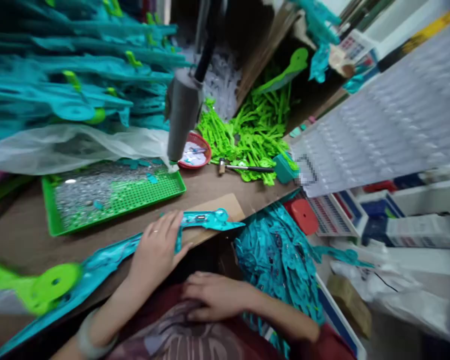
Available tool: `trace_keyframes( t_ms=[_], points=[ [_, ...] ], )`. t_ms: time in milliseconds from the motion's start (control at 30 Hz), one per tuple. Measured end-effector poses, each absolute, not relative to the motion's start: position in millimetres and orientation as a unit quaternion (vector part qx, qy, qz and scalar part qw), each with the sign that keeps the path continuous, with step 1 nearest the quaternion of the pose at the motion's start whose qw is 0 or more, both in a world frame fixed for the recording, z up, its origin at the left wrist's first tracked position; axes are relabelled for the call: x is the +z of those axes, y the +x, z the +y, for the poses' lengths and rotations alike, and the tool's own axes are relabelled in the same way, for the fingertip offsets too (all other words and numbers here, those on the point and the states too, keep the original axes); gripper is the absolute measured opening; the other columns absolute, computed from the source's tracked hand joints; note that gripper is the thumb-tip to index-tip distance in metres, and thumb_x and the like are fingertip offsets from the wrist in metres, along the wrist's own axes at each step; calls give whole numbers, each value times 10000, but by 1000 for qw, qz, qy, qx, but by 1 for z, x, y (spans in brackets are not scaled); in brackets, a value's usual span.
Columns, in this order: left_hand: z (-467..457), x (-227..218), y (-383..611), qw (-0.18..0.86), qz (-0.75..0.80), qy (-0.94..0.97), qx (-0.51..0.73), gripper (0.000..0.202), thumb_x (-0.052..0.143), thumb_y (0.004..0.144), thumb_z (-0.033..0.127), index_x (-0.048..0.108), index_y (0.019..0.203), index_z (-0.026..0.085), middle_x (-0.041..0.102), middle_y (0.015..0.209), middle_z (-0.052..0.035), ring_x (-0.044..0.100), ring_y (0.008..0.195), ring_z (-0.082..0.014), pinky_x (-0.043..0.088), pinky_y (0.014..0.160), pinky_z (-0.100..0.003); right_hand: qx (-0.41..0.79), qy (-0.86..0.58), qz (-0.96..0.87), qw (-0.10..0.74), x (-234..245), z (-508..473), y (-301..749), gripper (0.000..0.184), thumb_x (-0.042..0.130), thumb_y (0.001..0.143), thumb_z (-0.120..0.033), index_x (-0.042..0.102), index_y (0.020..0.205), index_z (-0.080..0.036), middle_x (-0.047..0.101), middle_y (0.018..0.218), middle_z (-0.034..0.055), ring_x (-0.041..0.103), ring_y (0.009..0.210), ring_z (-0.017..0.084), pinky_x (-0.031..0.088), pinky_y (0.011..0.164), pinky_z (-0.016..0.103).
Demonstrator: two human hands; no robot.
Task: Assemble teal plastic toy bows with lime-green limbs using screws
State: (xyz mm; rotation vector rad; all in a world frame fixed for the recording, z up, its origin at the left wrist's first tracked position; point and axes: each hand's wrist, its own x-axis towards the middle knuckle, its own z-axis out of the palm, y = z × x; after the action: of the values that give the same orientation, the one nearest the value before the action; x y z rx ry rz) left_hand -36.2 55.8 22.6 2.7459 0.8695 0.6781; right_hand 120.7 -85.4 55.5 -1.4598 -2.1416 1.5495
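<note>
My left hand (pixel 159 247) lies over a long teal plastic part (pixel 206 219), with its fingers across the top and its thumb at the near side. This part runs from the lower left to the middle of the bench, and a small metal piece shows in its right end. Beneath that end is a flat brown board (pixel 232 204). My right hand (pixel 215 297) rests against the front of the dark red shirt, fingers loosely bent, thumb apart, nothing seen in it. A bright green round-ended plastic part (pixel 54 285) lies by the teal part at left.
Behind the hands stand a green tray (pixel 146 202) of small metal pieces, a red basket (pixel 206 147) and a hammer (pixel 243 168). A grey tool (pixel 183 115) hangs above. Green parts (pixel 255 130) are heaped behind; teal parts (pixel 277 255) fill a container at right.
</note>
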Motion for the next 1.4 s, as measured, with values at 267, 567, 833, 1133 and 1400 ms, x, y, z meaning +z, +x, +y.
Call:
trace_keyframes(
  t_ms=[267,567,833,1133,1400],
  points=[
    [54,22,-80,67,338,905,249,737,534,967,454,271,1556,97,526,1440,-263,571,1243,-428,471,981,-533,254,-835,-368,321,15,-119,203,308,684,829,-323,608,1094,-187,610,1139,105,605,986,238,488,931,402],
    [60,19,-82,49,310,915,255,666,567,956,425,362,1492,86,598,1348,-242,602,1185,-406,483,971,-520,404,-718,-345,449,-47,-82,177,484,702,790,-496,653,1185,-221,696,1092,79,656,1008,251,541,894,394],
    [65,17,-69,50,275,925,257,640,496,984,473,368,1485,96,598,1344,-240,607,1173,-400,482,957,-507,331,-746,-305,491,4,-127,204,355,683,832,-534,725,758,-189,695,881,84,645,903,230,482,903,397],
    [69,13,-67,37,253,927,275,702,544,966,436,306,1528,90,588,1361,-266,611,1201,-405,495,969,-520,146,-791,-297,515,65,-78,253,281,536,894,-455,620,807,-202,577,664,13,578,693,192,462,733,321],
    [63,24,-65,59,294,924,238,653,553,949,447,387,1462,79,605,1330,-258,619,1198,-386,508,1001,-524,238,-789,-374,426,72,-18,286,162,735,630,-102,621,566,-197,575,568,-5,509,651,163,359,701,277]
  ],
)
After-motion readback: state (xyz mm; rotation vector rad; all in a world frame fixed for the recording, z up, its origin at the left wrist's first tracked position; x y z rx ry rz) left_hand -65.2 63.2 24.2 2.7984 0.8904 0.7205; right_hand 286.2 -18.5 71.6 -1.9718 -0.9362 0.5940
